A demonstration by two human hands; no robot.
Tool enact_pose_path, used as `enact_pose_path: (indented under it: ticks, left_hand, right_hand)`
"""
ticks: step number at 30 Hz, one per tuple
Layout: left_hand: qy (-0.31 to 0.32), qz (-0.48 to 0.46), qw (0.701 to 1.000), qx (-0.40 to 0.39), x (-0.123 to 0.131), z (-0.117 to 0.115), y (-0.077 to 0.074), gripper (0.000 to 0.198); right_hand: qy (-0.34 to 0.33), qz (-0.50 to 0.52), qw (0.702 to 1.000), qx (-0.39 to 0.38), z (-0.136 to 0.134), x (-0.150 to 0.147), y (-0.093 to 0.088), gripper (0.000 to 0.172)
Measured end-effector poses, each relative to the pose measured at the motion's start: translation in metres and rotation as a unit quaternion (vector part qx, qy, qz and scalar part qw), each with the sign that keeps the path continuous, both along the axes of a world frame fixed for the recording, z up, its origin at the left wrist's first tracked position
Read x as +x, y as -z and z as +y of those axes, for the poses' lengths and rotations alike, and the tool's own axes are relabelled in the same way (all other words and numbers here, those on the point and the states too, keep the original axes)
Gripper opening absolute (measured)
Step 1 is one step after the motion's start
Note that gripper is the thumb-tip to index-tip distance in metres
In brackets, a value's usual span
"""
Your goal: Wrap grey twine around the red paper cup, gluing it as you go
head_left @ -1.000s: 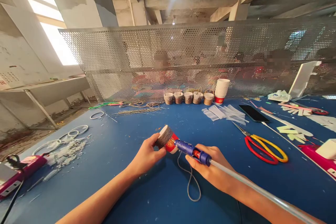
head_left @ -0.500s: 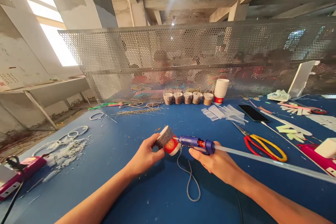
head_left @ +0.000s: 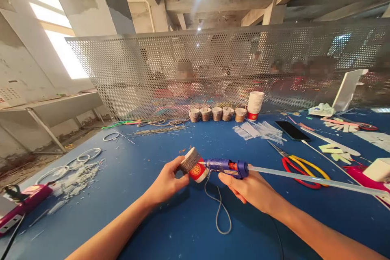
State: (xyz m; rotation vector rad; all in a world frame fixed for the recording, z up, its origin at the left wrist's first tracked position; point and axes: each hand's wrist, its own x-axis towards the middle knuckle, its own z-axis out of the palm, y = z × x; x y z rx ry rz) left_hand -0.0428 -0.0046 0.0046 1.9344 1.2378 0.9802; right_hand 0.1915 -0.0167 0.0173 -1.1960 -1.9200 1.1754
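Left hand (head_left: 170,178) has the cup (head_left: 198,173); fingers (head_left: 176,164) and thumb pinch it at the end wound with cord (head_left: 189,160). Cup is tilted, held above the worktop (head_left: 137,219) near the middle of the view, red band with gold emblem showing at the unwound end. Right hand (head_left: 254,192) grips a blue glue gun (head_left: 221,165), fingers wrapped round its handle, mostly hidden. Nozzle points left at the red band, right by it; can't tell if it touches. Clear glue stick (head_left: 304,178) juts out the gun's back end, passing in front of the scissors' (head_left: 284,154) handles. Loose grey tail (head_left: 224,211) drops from beside the cup and makes a loop below.

Farther back: row of five wrapped cups (head_left: 217,114), stack of paper cups (head_left: 255,103) at its right end, white strips (head_left: 258,131) in front of the stack, black phone (head_left: 293,131) right of those. White scraps (head_left: 77,178) at left, near a pink power strip (head_left: 30,201). Perforated screen (head_left: 137,73) behind.
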Motion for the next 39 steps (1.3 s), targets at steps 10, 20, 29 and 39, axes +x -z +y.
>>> enact_pose_path:
  ticks: [10,20,29,39]
  left_hand:
    - [0.016,-0.014,1.000,-0.013,-0.002,0.000,0.000,0.015]
    - [0.020,-0.030,0.999,-0.017,-0.001,0.001,0.001,0.026]
    - [0.005,-0.023,0.999,-0.024,0.001,0.001,0.001,0.022]
    - [0.005,-0.063,0.997,-0.052,-0.001,-0.002,-0.005,0.023]
  right_hand:
    - [0.015,0.031,0.999,-0.023,0.006,0.006,0.003,0.039]
    - [-0.003,0.018,0.999,-0.028,-0.003,-0.001,-0.003,0.038]
    - [-0.001,0.002,1.000,-0.003,-0.003,-0.001,-0.003,0.038]
    - [0.027,0.122,0.987,-0.096,0.011,0.008,0.000,0.035]
